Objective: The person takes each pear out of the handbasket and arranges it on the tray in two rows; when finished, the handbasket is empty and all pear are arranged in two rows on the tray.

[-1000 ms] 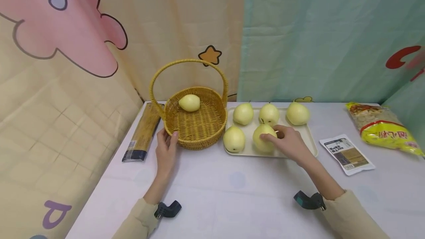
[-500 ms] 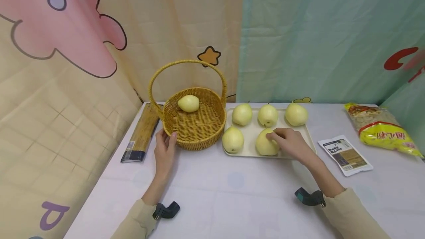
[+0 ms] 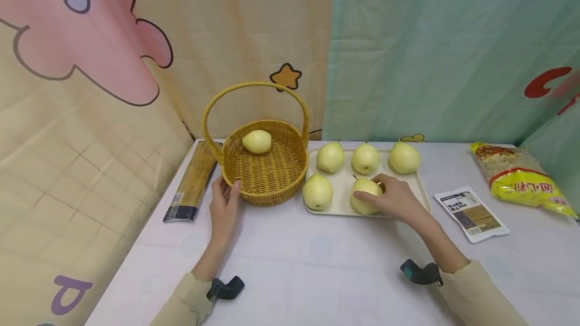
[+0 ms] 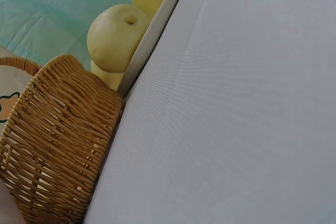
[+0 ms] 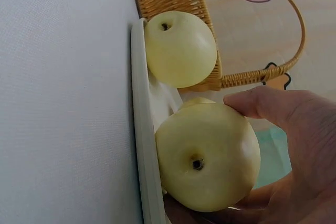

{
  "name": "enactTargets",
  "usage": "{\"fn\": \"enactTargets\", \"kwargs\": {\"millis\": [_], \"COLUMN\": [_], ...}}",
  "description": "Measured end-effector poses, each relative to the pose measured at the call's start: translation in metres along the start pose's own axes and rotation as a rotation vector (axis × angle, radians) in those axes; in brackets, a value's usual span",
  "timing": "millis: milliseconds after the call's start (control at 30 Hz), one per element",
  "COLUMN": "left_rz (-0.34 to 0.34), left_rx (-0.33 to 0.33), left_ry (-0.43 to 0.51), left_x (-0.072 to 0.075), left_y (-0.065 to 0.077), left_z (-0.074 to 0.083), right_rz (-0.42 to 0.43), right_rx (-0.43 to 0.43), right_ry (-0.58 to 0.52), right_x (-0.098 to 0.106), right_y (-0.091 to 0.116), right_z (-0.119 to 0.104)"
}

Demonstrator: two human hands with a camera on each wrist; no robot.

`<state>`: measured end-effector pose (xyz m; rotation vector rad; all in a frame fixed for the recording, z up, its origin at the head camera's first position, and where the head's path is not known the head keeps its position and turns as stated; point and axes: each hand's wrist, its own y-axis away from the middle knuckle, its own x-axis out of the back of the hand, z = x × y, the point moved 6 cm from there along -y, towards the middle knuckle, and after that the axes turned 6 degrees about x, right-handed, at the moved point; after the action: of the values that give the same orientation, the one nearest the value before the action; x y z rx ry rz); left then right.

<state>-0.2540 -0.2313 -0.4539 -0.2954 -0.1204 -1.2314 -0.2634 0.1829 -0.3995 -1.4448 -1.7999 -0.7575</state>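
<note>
My left hand (image 3: 223, 208) holds the near left rim of a round woven basket (image 3: 272, 197) with a tall arched handle, its thumb over the rim. One pale yellow pear (image 3: 257, 142) lies on its side at the back of the basket. My right hand (image 3: 395, 196) grips another pear (image 3: 364, 200) between thumb and fingers, at the front of a cream tray (image 3: 342, 205). In the right wrist view this gripped pear (image 5: 207, 156) sits against the tray's edge, its blossom end toward the camera. Beside it stands a front-left pear (image 3: 317, 191); several more pears (image 3: 365, 158) form the back row.
Left of the basket lies a long pack of dry noodles (image 3: 192, 182). On the right are a flat white packet (image 3: 472, 214) and a yellow printed bag (image 3: 523, 177). Patterned curtains (image 3: 430, 54) hang behind the table.
The pear in my right hand has shifted slightly right and nearer the front of the tray, and its stem has tilted left. My left hand has stayed at the basket rim.
</note>
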Motion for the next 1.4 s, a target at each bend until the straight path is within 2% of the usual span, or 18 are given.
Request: {"fn": "enactTargets", "kwargs": {"millis": [400, 567, 967, 1400], "left_rz": [0.02, 0.021, -0.004, 0.011], "left_rx": [0.001, 0.007, -0.015, -0.011], "left_ry": [-0.015, -0.022, 0.018, -0.014], "left_x": [0.001, 0.001, 0.0, 0.0], "left_y": [0.003, 0.002, 0.002, 0.001], "left_z": [-0.002, -0.003, -0.002, 0.0], "right_rz": [0.05, 0.039, 0.015, 0.02], "right_rx": [0.044, 0.05, 0.031, 0.037], "right_ry": [0.053, 0.076, 0.037, 0.028], "right_x": [0.007, 0.008, 0.003, 0.011], "right_y": [-0.001, 0.001, -0.001, -0.002], "right_z": [0.003, 0.004, 0.004, 0.005]}}
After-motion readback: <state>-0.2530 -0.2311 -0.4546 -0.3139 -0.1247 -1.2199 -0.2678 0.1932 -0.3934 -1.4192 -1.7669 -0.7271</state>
